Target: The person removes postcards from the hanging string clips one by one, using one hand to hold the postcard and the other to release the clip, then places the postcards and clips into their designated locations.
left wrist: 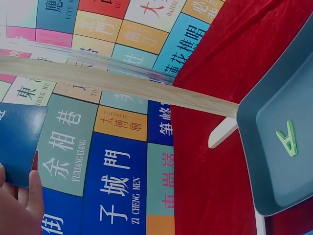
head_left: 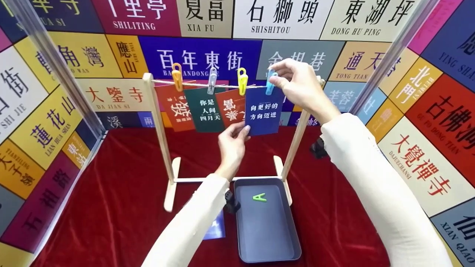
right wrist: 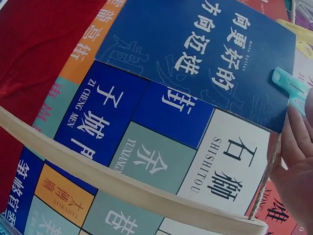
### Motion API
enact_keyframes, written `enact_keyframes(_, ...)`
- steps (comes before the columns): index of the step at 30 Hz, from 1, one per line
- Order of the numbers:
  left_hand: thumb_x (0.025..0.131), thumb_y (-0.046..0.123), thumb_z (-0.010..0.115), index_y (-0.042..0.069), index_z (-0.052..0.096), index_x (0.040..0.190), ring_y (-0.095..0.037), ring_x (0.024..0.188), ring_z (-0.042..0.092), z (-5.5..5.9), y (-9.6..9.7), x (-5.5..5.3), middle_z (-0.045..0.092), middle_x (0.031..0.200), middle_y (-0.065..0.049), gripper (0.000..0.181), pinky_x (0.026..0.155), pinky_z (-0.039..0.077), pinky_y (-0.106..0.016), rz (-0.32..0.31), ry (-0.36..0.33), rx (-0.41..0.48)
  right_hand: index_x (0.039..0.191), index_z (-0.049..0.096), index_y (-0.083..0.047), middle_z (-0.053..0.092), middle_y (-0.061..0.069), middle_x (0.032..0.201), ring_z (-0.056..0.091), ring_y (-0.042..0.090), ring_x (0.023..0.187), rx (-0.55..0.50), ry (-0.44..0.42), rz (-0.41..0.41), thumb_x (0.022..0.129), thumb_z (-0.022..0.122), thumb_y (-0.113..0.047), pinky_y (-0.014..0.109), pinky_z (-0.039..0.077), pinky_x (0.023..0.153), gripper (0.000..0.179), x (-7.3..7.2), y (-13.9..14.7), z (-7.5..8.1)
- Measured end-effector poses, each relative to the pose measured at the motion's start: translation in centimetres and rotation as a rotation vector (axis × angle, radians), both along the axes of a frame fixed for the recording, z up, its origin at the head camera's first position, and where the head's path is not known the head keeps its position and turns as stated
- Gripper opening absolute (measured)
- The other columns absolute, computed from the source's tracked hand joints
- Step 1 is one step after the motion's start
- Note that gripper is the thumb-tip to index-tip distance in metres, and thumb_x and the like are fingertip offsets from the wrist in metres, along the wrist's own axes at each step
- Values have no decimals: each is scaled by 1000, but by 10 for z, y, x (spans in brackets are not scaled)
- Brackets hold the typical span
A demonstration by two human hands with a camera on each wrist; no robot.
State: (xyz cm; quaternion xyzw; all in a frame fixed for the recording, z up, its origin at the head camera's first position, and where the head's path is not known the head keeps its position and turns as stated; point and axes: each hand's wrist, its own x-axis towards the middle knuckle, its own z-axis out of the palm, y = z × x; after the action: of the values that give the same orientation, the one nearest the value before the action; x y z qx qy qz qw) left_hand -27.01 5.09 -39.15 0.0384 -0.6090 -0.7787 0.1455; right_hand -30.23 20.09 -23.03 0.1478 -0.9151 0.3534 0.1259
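A blue card with white characters hangs from the string at the right end of the row. My right hand pinches a light blue clothespin at the card's top edge; in the right wrist view the clothespin overlaps that edge. Lower down, my left hand holds the card's lower left corner between thumb and fingers. To the left, an orange clothespin, a clear grey one and a yellow one sit on the string above a red card, a dark green card and another red card.
The string is tied across a wooden frame standing on red cloth. A dark grey tray at the frame's foot contains a green clothespin. Beside it, partly behind my left sleeve, lies a blue card. Printed panels surround the table.
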Motion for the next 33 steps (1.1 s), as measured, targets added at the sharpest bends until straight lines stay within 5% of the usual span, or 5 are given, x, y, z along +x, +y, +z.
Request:
enact_keyframes(7, 91, -1, 70, -7, 72, 114, -13, 78, 72, -1, 2, 0, 74, 111, -24, 24, 75, 65, -29, -16, -31, 20, 121, 66, -16, 73, 4, 116, 69, 15, 106, 20, 7, -47, 96, 68, -28, 40, 42, 108, 27, 3, -2, 3)
enact_keyframes(16, 91, 1, 70, -6, 70, 118, -16, 83, 74, -1, 0, 0, 71, 116, -23, 28, 75, 65, -29, -15, -67, 33, 111, 67, -10, 72, 6, 105, 65, 10, 87, -12, 68, -35, 95, 70, -19, 21, 51, 78, 19, 3, -7, 1)
enact_keyframes(33, 91, 1, 71, -6, 71, 117, -15, 84, 74, -5, 1, 4, 72, 115, -23, 28, 72, 65, -27, -16, -71, 46, 107, 68, -7, 72, 6, 100, 64, 8, 82, -75, 127, -12, 93, 72, -14, 18, 55, 76, 17, 3, -7, 6)
